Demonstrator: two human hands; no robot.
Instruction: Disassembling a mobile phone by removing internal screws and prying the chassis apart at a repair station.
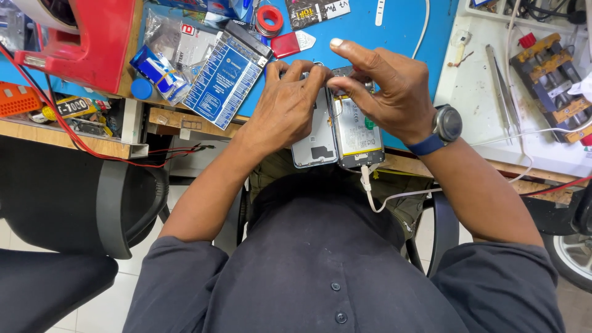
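An opened smartphone [357, 132] lies at the near edge of the blue work mat [394, 37], its battery and inner parts showing. Beside it on the left is its grey back cover [314, 142]. A white cable [370, 191] is plugged into the phone's bottom end and hangs toward me. My left hand [287, 102] rests over the cover's top and grips the phone's upper left. My right hand [385, 83], with a dark watch on a blue band at the wrist, pinches at the phone's upper edge, forefinger raised.
A blue printed board [225, 77], a red tape roll [269, 18] and small packets lie at the mat's left. A red machine [92, 37] stands far left. Tweezers [502, 86] and a metal clamp fixture [552, 68] sit on the white surface right. A black chair [74, 203] is at my left.
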